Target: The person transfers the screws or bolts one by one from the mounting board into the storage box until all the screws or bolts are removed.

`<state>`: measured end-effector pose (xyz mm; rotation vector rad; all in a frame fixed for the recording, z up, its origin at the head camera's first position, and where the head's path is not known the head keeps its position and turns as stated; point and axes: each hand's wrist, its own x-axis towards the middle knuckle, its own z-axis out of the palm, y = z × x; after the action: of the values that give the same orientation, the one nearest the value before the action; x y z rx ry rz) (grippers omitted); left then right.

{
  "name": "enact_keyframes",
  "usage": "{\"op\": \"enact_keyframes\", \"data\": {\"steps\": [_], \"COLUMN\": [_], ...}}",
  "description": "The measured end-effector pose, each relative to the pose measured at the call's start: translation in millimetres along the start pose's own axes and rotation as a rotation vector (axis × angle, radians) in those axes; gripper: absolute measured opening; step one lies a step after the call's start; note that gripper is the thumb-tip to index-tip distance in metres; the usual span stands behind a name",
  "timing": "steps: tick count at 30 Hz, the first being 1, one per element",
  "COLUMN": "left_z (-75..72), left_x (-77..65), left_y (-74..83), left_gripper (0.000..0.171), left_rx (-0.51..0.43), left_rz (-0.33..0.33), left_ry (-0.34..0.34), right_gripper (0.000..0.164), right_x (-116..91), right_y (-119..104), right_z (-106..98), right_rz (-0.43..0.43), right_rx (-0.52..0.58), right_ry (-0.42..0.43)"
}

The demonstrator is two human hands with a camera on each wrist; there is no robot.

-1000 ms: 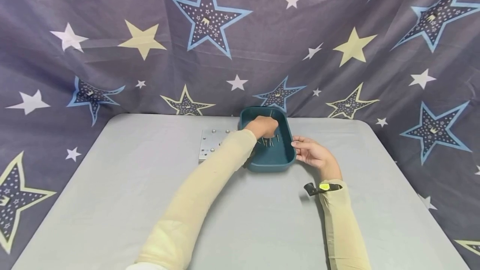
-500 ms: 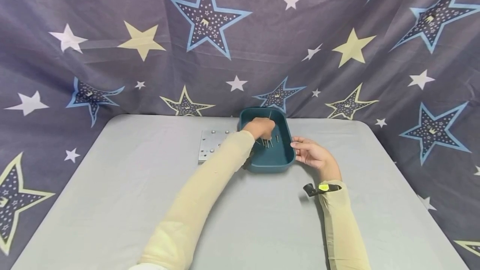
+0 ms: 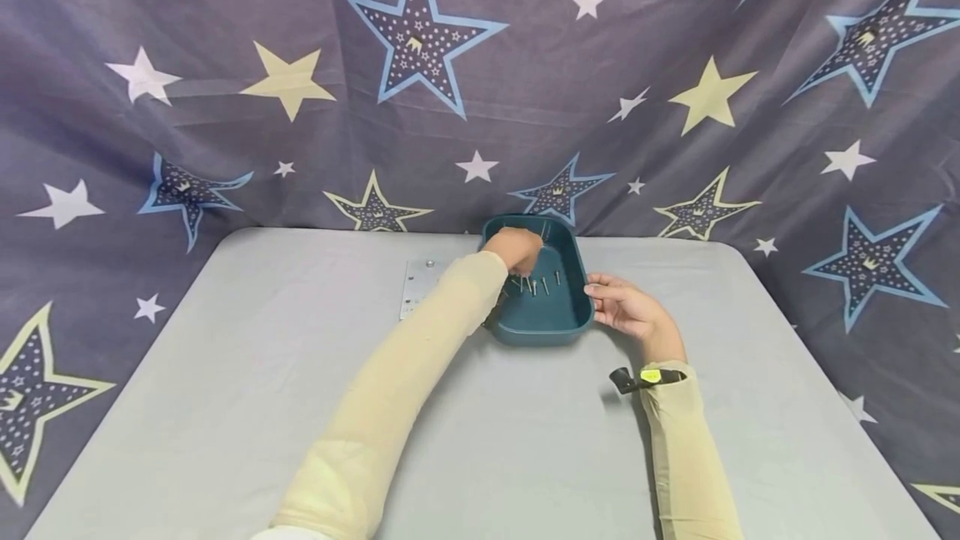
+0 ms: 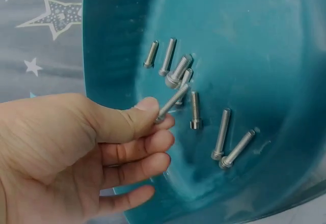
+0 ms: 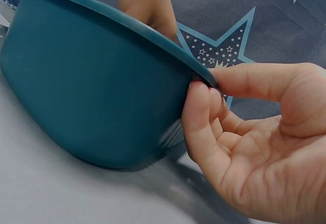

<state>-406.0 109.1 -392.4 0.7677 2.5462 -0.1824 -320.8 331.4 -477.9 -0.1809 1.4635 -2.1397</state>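
Observation:
A teal plastic bin (image 3: 543, 315) stands toward the back of the table. My left hand (image 3: 516, 248) reaches down into it. In the left wrist view, the thumb and forefinger of this left hand (image 4: 76, 147) pinch a silver socket-head bolt (image 4: 174, 101) by its head, the threaded end pointing up and away. Several more bolts (image 4: 222, 132) lie scattered on the bin floor. My right hand (image 3: 624, 307) is at the bin's right side; the right wrist view has its thumb and finger gripping the rim (image 5: 196, 71).
Left of the bin lies a silver metal plate (image 3: 420, 280) with holes and screw heads, partly hidden by the left sleeve (image 3: 412, 365). A grey cloth covers the table (image 3: 187, 407). Behind hangs a star-patterned curtain (image 3: 525, 65). A small black camera (image 3: 622, 379) sits on the right wrist.
The left hand has shifted a little left inside the bin, exposing more of the bolts in the head view. The right hand stays on the rim.

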Motion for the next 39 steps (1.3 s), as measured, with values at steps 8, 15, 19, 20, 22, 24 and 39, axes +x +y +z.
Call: {"op": "enact_keyframes", "data": {"steps": [8, 15, 19, 20, 22, 24, 39], "left_z": [4.8, -3.2, -4.6, -4.5, -3.9, -2.9, 3.8], "left_x": [-4.3, -0.5, 1.4, 1.6, 2.1, 2.3, 6.8], "left_y": [-3.4, -6.5, -7.8, -8.0, -8.2, -8.5, -10.6], "left_gripper": [0.02, 0.021, 0.02, 0.022, 0.026, 0.029, 0.019], "left_rx": [0.035, -0.035, -0.048, -0.049, -0.045, -0.037, -0.032], "left_rz": [-0.087, -0.131, -0.139, -0.139, -0.144, -0.146, -0.158], "left_ry": [0.036, -0.086, -0.114, -0.117, -0.118, -0.113, -0.047], "right_gripper": [0.023, 0.022, 0.021, 0.021, 0.021, 0.021, 0.022], "right_x": [-1.5, -0.8, -0.4, -0.3, 0.0, 0.3, 2.4], "right_y": [0.2, 0.6, 1.0, 1.1, 1.2, 1.3, 2.8], "right_z": [0.6, 1.2, 1.4, 1.4, 1.3, 0.9, -0.2], "right_rz": [-0.003, 0.001, 0.0, 0.001, 0.002, 0.001, 0.004], "right_rx": [-0.015, -0.009, -0.011, -0.011, -0.007, -0.003, 0.002], "right_ry": [-0.001, -0.017, -0.017, -0.016, -0.014, -0.011, 0.006]}}
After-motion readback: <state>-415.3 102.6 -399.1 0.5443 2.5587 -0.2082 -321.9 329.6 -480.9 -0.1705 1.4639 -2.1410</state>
